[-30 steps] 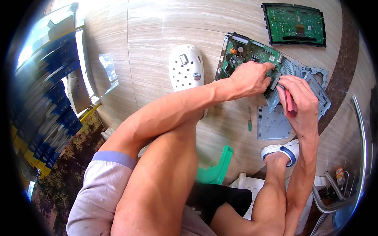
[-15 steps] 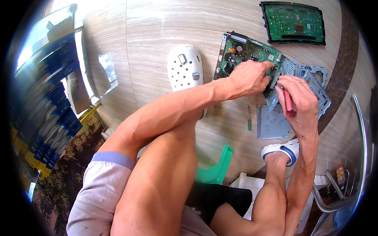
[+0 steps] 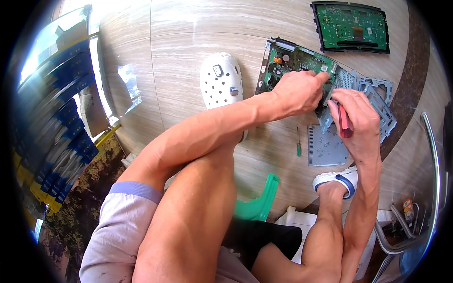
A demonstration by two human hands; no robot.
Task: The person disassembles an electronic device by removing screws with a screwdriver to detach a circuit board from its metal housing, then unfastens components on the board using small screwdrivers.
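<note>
Head camera, on a beige, streaked tile floor [image 3: 273,146]: the left hand [image 3: 302,92] rests on a green circuit board in a silver metal frame [image 3: 304,59], fingers curled narrow; whether they pinch a part cannot be told. The right hand [image 3: 358,111] is closed around a red-handled tool [image 3: 346,126], its tip hidden, just beside the left hand. A grey metal plate dotted with small pieces [image 3: 325,153] and a thin green-handled screwdriver [image 3: 298,150] lie near; a second green board in a black frame [image 3: 354,28] lies apart, at upper right. Working well here likely means bracing the frame, holding the left fingertips out of the tool's path and pressing lightly, as the components look fragile. Compared with half a second ago, the left thumb is tucked from sight and the red handle sits slightly closer to the left hand.
</note>
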